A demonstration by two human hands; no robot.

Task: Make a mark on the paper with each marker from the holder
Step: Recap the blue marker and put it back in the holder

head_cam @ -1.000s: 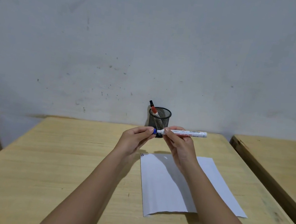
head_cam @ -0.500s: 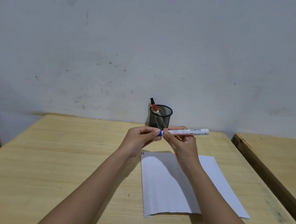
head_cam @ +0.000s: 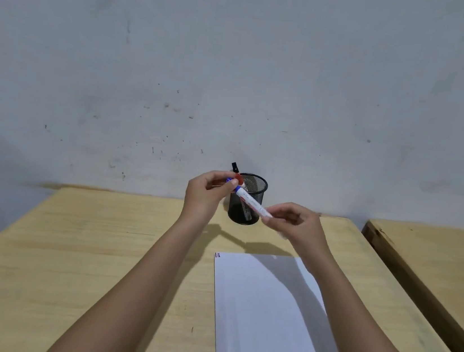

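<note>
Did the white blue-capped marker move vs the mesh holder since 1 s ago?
Yes. The white blue-capped marker has swung from level to tilted; its capped end now sits up left of the black mesh holder's rim, its tail lower right.

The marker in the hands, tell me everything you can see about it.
The marker has a white barrel with small print too blurred to read, and a blue end. It is held in the air, tilted, in front of the black mesh holder, above the table and beyond the paper. The left hand pinches the upper blue end; the right hand holds the lower end. Whether the blue cap is fully seated cannot be told.
</note>
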